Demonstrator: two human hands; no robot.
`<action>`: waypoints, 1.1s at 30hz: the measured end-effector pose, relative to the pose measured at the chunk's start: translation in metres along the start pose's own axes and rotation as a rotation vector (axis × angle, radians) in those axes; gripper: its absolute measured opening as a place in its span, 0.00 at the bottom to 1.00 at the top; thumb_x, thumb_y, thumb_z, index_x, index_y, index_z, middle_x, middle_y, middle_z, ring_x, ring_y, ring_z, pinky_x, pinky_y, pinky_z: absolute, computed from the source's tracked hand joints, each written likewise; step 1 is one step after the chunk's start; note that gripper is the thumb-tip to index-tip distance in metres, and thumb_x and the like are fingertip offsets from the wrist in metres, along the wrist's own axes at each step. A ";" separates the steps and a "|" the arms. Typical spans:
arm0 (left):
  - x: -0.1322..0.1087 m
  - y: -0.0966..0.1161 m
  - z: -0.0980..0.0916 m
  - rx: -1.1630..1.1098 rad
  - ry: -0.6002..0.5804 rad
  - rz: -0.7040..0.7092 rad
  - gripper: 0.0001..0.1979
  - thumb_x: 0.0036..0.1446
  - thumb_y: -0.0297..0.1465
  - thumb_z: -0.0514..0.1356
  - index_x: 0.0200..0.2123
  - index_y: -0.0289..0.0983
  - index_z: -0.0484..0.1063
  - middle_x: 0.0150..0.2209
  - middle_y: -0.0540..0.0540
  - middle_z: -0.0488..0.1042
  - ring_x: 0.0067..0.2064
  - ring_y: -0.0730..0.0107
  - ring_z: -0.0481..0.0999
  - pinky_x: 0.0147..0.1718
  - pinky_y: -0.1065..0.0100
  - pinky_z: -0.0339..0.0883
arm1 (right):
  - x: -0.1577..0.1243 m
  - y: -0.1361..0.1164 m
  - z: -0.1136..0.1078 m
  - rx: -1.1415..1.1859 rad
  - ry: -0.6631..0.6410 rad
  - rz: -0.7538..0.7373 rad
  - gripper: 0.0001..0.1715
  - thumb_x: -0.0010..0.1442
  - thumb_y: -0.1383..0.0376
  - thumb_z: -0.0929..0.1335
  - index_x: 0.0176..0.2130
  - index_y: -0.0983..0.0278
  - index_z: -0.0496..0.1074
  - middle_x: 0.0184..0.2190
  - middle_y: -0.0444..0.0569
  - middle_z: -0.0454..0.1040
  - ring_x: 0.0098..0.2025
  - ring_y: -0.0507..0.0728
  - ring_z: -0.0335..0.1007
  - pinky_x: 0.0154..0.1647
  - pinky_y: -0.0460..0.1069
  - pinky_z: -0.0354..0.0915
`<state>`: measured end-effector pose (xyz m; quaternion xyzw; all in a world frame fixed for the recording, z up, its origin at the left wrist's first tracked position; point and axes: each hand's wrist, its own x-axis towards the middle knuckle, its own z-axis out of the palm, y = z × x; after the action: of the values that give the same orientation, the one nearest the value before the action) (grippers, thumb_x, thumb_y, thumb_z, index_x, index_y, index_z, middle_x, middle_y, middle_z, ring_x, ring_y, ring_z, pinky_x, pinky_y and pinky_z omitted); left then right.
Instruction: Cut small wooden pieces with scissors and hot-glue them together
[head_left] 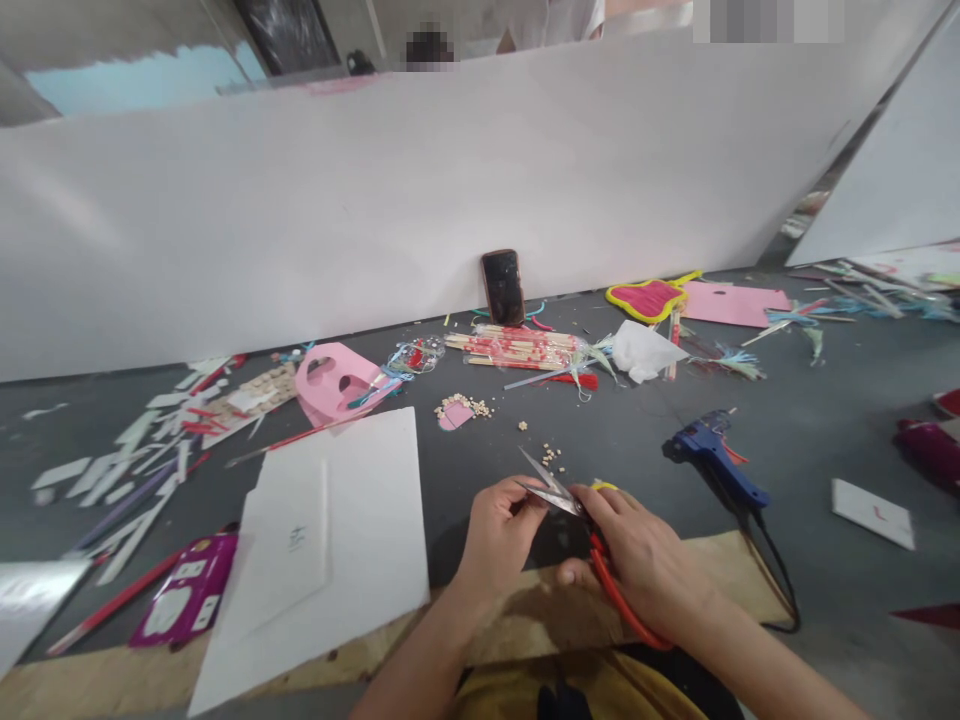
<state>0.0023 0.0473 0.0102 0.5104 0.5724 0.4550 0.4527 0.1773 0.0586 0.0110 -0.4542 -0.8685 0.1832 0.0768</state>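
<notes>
My right hand (645, 560) is closed round the red handles of a pair of scissors (559, 490), whose metal blades are parted and point up and left. My left hand (499, 530) is pinched at the blades, holding something too small to make out. Both hands hover over the grey table (810, 440) near its front edge, above a strip of brown board (540, 610). A few small beads (551, 457) lie just beyond the blade tips.
A blue glue gun (716, 455) with a black cord lies to the right. White sheets (330, 540) lie to the left, a purple packet (184, 590) beside them. Farther back are a pink cut-out (334, 380), wooden sticks (517, 347), a phone (502, 286) leaning on the white partition (375, 200), and paper scraps.
</notes>
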 end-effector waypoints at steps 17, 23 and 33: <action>0.003 -0.008 -0.002 -0.044 -0.023 0.023 0.11 0.56 0.33 0.57 0.27 0.34 0.75 0.26 0.50 0.75 0.29 0.72 0.69 0.30 0.74 0.60 | 0.002 -0.011 -0.004 0.255 -0.072 0.087 0.12 0.64 0.57 0.57 0.36 0.60 0.64 0.26 0.45 0.73 0.26 0.54 0.69 0.26 0.46 0.59; 0.002 -0.010 -0.001 -0.054 -0.001 0.013 0.13 0.57 0.36 0.56 0.27 0.34 0.73 0.23 0.52 0.70 0.25 0.76 0.63 0.26 0.75 0.57 | 0.004 -0.012 -0.013 0.237 -0.096 0.107 0.17 0.64 0.53 0.57 0.37 0.60 0.65 0.26 0.46 0.72 0.26 0.55 0.69 0.26 0.46 0.60; 0.000 -0.007 0.000 -0.123 0.013 -0.024 0.09 0.56 0.33 0.57 0.28 0.36 0.74 0.30 0.47 0.76 0.33 0.69 0.73 0.29 0.73 0.62 | 0.006 -0.001 0.001 -0.020 0.038 -0.006 0.33 0.57 0.48 0.64 0.54 0.65 0.61 0.41 0.57 0.72 0.45 0.65 0.68 0.42 0.57 0.65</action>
<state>0.0009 0.0470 0.0030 0.4716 0.5523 0.4873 0.4848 0.1734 0.0630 0.0105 -0.4555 -0.8701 0.1657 0.0895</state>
